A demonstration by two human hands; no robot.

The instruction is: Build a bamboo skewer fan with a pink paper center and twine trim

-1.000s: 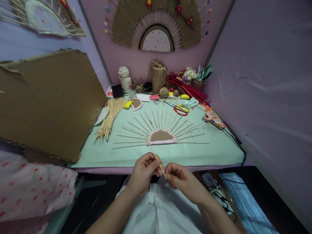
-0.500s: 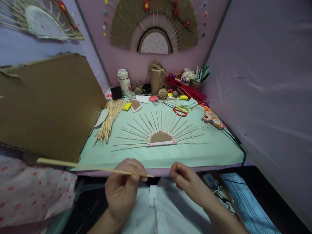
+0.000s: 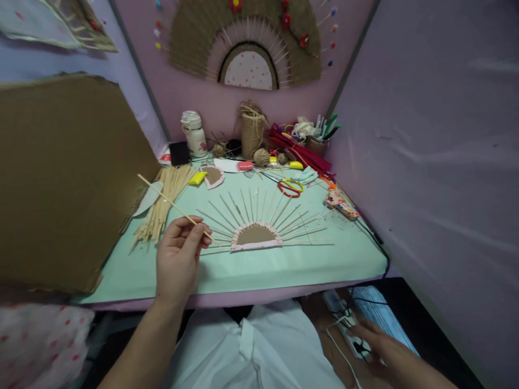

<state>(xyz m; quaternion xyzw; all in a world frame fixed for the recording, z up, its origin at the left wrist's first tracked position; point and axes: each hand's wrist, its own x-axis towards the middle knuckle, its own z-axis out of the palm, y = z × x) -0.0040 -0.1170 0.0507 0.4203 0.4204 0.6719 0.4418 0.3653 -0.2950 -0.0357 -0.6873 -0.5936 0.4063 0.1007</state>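
Note:
My left hand (image 3: 178, 256) pinches a thin wooden stick (image 3: 162, 196) between thumb and fingers, over the left part of the table. The stick slants up and left, above a bundle of similar sticks (image 3: 166, 200). Beside this hand lies a half-round cardboard piece (image 3: 255, 234) with a pink-and-white fabric edge and sticks fanned out around its curve. My right hand (image 3: 379, 343) is low at the right, blurred, close to a white power strip (image 3: 349, 329) with plugs and cables. Its fingertips are partly hidden, so whether it touches the strip is unclear.
Scissors (image 3: 291, 187), a glue gun with a patterned body (image 3: 340, 204), a twine-wrapped holder (image 3: 252, 132) and a white bottle (image 3: 193, 135) are on the table. A large cardboard sheet (image 3: 60, 189) stands at the left. A finished fan (image 3: 186, 46) hangs on the back wall.
My left hand has risen forward over the table, still pinching the stick. My right hand has left the front edge and dropped right, to the power strip. The view has shifted slightly.

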